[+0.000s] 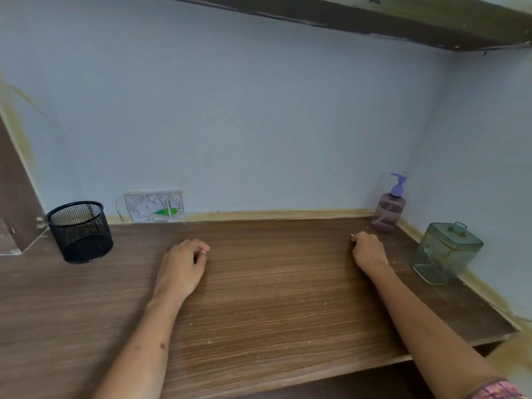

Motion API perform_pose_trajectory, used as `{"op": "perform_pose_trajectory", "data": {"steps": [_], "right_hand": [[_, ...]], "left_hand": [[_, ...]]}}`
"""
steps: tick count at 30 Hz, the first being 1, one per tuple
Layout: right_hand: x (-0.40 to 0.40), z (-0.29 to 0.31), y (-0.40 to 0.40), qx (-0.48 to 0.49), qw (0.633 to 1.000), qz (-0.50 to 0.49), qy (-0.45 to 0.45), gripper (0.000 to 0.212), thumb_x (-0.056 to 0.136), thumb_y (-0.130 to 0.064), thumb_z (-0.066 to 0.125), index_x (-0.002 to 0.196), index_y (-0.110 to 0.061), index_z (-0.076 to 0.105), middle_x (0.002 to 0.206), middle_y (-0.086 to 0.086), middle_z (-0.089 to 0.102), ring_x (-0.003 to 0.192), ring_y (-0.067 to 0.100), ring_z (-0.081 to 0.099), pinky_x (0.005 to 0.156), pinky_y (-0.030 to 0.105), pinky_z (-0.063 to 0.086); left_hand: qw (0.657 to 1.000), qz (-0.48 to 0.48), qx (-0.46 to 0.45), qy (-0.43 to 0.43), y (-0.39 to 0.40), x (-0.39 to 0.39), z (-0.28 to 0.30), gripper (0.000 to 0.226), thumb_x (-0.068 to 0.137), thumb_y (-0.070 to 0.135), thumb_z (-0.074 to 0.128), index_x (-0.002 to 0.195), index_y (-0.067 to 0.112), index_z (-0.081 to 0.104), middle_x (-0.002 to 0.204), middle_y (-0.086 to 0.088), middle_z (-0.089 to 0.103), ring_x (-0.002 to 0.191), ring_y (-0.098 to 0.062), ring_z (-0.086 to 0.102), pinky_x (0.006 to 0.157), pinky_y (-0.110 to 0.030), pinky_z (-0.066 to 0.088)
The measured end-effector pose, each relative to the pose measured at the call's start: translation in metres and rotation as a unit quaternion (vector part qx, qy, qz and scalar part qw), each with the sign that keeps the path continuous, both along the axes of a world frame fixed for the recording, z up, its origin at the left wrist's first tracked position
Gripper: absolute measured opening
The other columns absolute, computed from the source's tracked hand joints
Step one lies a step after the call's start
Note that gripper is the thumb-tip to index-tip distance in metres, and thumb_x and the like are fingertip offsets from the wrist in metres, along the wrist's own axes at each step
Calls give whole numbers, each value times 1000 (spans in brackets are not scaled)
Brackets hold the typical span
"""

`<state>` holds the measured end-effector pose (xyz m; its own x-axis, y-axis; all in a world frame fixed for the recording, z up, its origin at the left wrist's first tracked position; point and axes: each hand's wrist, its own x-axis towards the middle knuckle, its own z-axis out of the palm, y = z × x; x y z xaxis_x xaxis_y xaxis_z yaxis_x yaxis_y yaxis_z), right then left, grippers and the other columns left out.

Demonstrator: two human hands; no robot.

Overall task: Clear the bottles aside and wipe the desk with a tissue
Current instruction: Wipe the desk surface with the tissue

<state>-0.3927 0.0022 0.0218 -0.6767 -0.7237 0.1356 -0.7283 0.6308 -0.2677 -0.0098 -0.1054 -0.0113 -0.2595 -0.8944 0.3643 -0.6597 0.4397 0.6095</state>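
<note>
A brown wooden desk [273, 286] fills the lower view. A purple pump bottle [389, 208] stands upright in the back right corner. A square green glass bottle [446, 251] stands along the right wall, nearer to me. My left hand [184, 266] rests on the desk left of the middle, fingers curled, holding nothing. Farther right, my right hand [368, 250] lies on the desk with curled fingers and holds nothing. It is a short way left of the purple bottle, not touching it. No tissue is in view.
A black mesh pen holder [80, 231] stands at the back left. A white wall socket plate [155, 205] sits on the blue wall just above the desk. A dark shelf [403, 21] hangs overhead. Small crumbs dot the desk surface.
</note>
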Motion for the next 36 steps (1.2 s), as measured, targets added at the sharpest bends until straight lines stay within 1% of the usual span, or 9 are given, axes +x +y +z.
{"op": "perform_pose_trajectory", "data": {"steps": [2, 6, 12, 17, 20, 23, 26, 29, 36], "right_hand": [[5, 1, -8, -6, 1000, -1, -2, 27, 93, -3, 45, 115, -3, 60, 116, 23, 62, 107, 39, 59, 91, 41, 48], [22, 4, -28, -9, 999, 18, -28, 32, 94, -3, 43, 122, -4, 58, 121, 24, 58, 111, 39, 57, 94, 41, 46], [78, 5, -71, 1, 988, 150, -25, 44, 91, 1, 38, 130, -9, 57, 133, 21, 55, 123, 35, 51, 102, 36, 40], [149, 1, -97, 27, 946, 324, 3, 55, 89, 3, 37, 138, -17, 50, 141, 13, 51, 131, 30, 46, 110, 35, 35], [184, -6, -102, 41, 910, 411, 36, 56, 89, 6, 38, 141, -14, 44, 144, 11, 48, 131, 28, 46, 111, 38, 36], [196, -7, -103, 46, 884, 458, 76, 58, 89, 8, 40, 145, -9, 38, 150, 10, 40, 136, 26, 41, 113, 36, 31], [179, -6, -103, 47, 887, 454, 77, 61, 90, 10, 39, 145, -14, 38, 151, 4, 38, 138, 19, 38, 115, 31, 27], [150, -5, -101, 40, 905, 416, 75, 61, 89, 9, 38, 145, -15, 40, 149, 4, 42, 137, 20, 40, 115, 32, 29], [69, -1, -73, 29, 978, 204, 31, 53, 93, 2, 35, 142, -17, 45, 139, 19, 50, 126, 34, 48, 106, 36, 37]], "left_hand": [[1000, -1, 0, 4, 0, -1, 0, 18, 91, 15, 54, 97, 23, 68, 97, 5, 66, 93, -18, 61, 86, -39, 50], [1000, 0, 0, 9, 0, -2, 1, 18, 91, 14, 54, 97, 23, 68, 98, 5, 66, 93, -18, 61, 87, -39, 50], [1000, 1, 5, 11, 1, -1, 1, 18, 92, 14, 53, 99, 22, 68, 99, 5, 66, 94, -17, 61, 87, -39, 50], [1000, 3, 6, 9, 2, -1, 2, 18, 93, 16, 53, 100, 23, 68, 100, 7, 65, 95, -15, 60, 87, -36, 50], [1000, 2, 12, 12, 2, 0, 2, 18, 92, 16, 54, 99, 24, 68, 98, 8, 64, 95, -15, 59, 87, -38, 50], [1000, 1, 15, 10, 1, 0, 2, 18, 92, 17, 54, 99, 27, 67, 97, 8, 63, 95, -15, 59, 86, -38, 51], [1000, 1, 14, 3, 1, 0, 3, 18, 92, 18, 53, 101, 26, 67, 99, 9, 63, 95, -14, 59, 87, -37, 50], [1000, 2, 8, 4, 1, 0, 2, 18, 93, 18, 53, 101, 25, 67, 99, 9, 63, 95, -14, 59, 88, -36, 50], [1000, 0, 4, 10, 0, -1, 1, 17, 93, 16, 54, 100, 25, 68, 98, 11, 62, 94, -13, 59, 85, -33, 49]]}}
